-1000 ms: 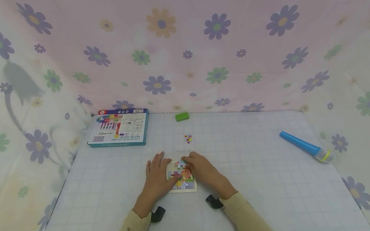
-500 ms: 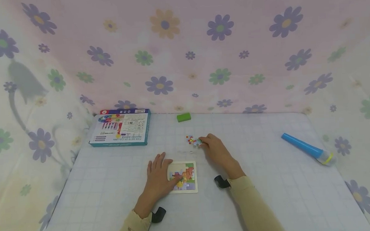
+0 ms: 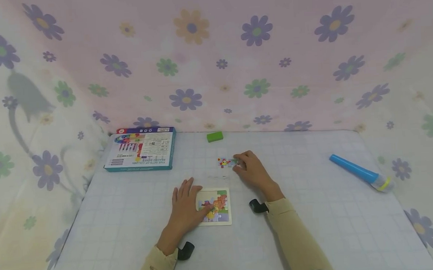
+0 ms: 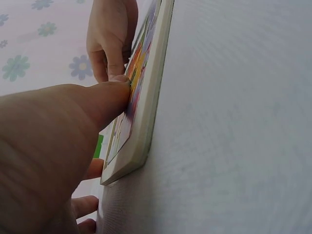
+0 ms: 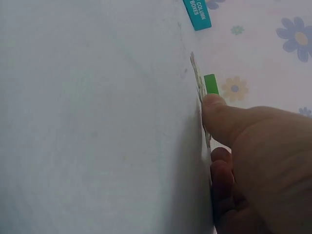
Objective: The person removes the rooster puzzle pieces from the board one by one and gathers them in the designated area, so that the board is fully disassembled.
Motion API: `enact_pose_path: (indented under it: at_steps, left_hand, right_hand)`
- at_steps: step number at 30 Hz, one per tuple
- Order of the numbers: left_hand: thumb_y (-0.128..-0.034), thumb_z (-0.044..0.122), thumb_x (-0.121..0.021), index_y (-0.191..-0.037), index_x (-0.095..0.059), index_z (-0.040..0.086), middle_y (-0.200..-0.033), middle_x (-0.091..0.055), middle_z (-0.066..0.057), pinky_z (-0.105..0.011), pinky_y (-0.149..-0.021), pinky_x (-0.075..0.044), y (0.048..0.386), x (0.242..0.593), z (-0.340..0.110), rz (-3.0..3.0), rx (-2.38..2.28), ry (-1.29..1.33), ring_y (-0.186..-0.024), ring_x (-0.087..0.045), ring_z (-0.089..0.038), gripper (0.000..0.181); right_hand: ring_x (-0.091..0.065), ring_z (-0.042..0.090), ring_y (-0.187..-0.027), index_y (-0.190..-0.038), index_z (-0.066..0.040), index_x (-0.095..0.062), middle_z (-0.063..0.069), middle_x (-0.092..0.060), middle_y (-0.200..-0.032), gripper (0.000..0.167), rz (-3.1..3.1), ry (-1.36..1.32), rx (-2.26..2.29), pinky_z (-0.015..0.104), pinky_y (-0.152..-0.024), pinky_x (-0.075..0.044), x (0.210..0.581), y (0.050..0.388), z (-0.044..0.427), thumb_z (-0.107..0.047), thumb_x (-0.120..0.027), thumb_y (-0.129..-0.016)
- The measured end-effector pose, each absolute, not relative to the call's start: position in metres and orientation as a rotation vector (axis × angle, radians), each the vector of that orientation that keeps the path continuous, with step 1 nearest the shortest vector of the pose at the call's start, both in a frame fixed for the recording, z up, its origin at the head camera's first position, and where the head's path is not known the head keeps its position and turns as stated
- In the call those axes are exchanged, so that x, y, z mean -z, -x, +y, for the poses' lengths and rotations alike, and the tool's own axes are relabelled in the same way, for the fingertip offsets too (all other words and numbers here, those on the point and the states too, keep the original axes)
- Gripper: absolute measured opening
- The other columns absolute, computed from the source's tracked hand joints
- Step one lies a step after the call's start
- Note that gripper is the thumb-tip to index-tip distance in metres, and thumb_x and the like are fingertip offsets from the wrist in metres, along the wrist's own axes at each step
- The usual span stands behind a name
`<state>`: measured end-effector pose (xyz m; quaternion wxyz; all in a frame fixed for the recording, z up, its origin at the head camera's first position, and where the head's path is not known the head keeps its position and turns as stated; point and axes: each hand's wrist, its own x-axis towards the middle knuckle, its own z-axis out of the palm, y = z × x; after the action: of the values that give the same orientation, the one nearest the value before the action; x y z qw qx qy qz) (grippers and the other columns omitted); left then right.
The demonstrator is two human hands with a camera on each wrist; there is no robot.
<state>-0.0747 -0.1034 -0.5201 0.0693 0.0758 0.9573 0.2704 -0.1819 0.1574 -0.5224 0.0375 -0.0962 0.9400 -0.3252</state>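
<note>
My left hand (image 3: pixel 185 211) lies at the left side of a small framed jigsaw puzzle (image 3: pixel 223 211). Its thumb presses on the picture, while the other fingers stretch over the frame's edge and the table, as the left wrist view shows. Farther back, my right hand (image 3: pixel 254 171) pinches a puzzle piece (image 3: pixel 234 162) flat on the table, right beside a second loose piece (image 3: pixel 223 162). In the right wrist view the thumb (image 5: pixel 219 114) sits on a thin piece; fingers partly hide it. Bare tray shows at the puzzle's upper left.
A beaded-toy box (image 3: pixel 139 150) lies at the back left. Near the back edge is a green block (image 3: pixel 215 136). A blue toy microphone (image 3: pixel 356 170) rests at the right. Flowered cloth (image 3: pixel 214 78) hangs behind the table.
My right hand has carried a puzzle piece from the top of the tray to the table behind, beside the other loose piece. The left hand has stayed on the puzzle.
</note>
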Motion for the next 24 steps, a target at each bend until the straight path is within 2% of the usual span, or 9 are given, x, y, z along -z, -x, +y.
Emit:
enact_pose_path:
  at_steps: [8, 24]
  left_hand:
    - [-0.0862, 0.051, -0.076, -0.140, -0.053, 0.012, -0.167, -0.027, -0.017, -0.064, -0.127, -0.008, 0.0745, 0.5207, -0.1041, 2.869, -0.816, -0.223, -0.157, -0.018, -0.038, 0.070]
    - [-0.0858, 0.049, -0.077, -0.138, -0.054, 0.011, -0.165, -0.029, -0.017, -0.065, -0.127, -0.009, 0.0749, 0.5247, -0.1045, 2.891, -0.842, -0.240, -0.156, -0.020, -0.039, 0.069]
  right_hand:
    - [-0.053, 0.021, -0.090, -0.128, -0.011, -0.069, 0.009, -0.059, -0.112, 0.031, 2.917, 0.233, 1.020, 0.034, -0.079, -0.047, 0.5232, 0.1859, 0.1559, -0.020, -0.068, -0.099]
    - [-0.052, 0.022, -0.090, -0.129, -0.012, -0.069, 0.009, -0.059, -0.109, 0.031, 2.892, 0.165, 1.042, 0.034, -0.079, -0.046, 0.5231, 0.1871, 0.1570, -0.020, -0.068, -0.099]
